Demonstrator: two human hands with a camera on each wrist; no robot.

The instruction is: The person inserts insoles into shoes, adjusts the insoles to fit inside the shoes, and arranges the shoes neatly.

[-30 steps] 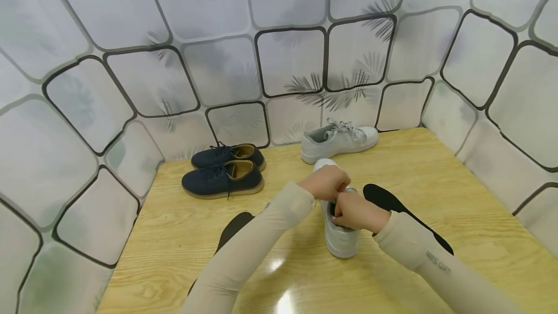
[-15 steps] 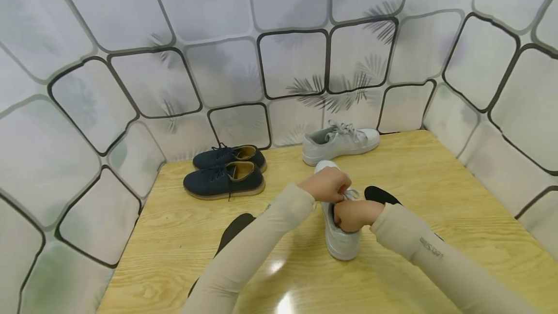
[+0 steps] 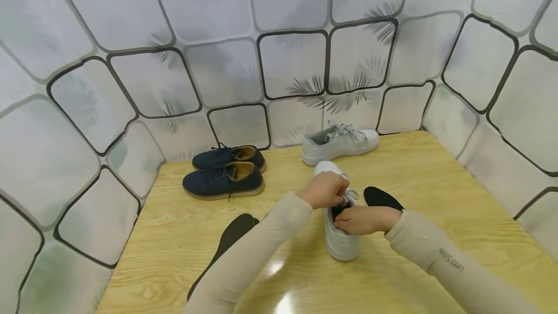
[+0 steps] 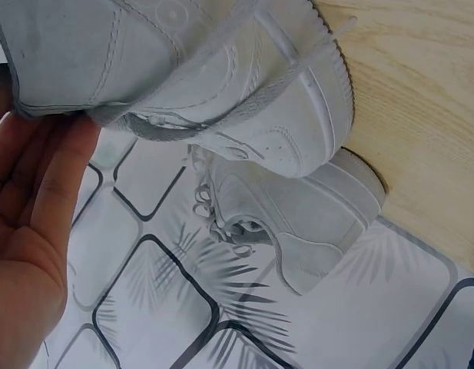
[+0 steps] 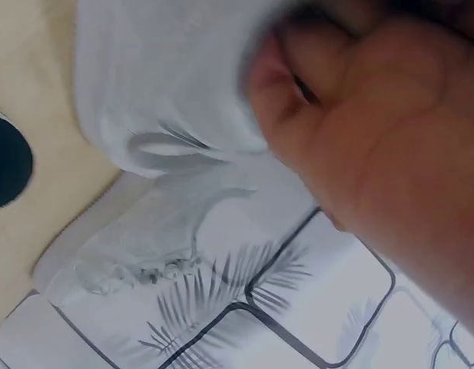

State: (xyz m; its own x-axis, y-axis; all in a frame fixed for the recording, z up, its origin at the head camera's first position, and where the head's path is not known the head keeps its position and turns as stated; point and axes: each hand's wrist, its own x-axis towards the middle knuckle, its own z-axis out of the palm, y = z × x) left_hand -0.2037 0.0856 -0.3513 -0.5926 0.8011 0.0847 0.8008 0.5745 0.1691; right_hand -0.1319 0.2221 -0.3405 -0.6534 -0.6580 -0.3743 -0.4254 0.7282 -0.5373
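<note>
A white lace-up sneaker (image 3: 342, 247) stands on the table with its toe pointing away. My left hand (image 3: 324, 190) pinches it by the tongue; in the left wrist view those fingers (image 4: 48, 181) lie against the edge of the pale upper. At the shoe's opening is my right hand (image 3: 366, 219), its fingers bent and partly down inside, where something black shows. In the right wrist view the right hand (image 5: 375, 123) is blurred, and what its fingertips touch is hidden. Just right of the shoe lies a black insole (image 3: 381, 197), partly covered by the right wrist.
The second white sneaker (image 3: 337, 144) stands by the back wall. Two navy lace-up shoes (image 3: 222, 180) sit at the back left. A dark insole (image 3: 233, 231) lies left, partly under the left sleeve, with another dark edge beside it. Patterned cloth walls (image 3: 289, 62) enclose the wooden table (image 3: 165, 236).
My right hand went deeper into the sneaker's opening, then drew back slightly to the right, so the black inside shows again. The left hand has stayed at the tongue, dipping slightly.
</note>
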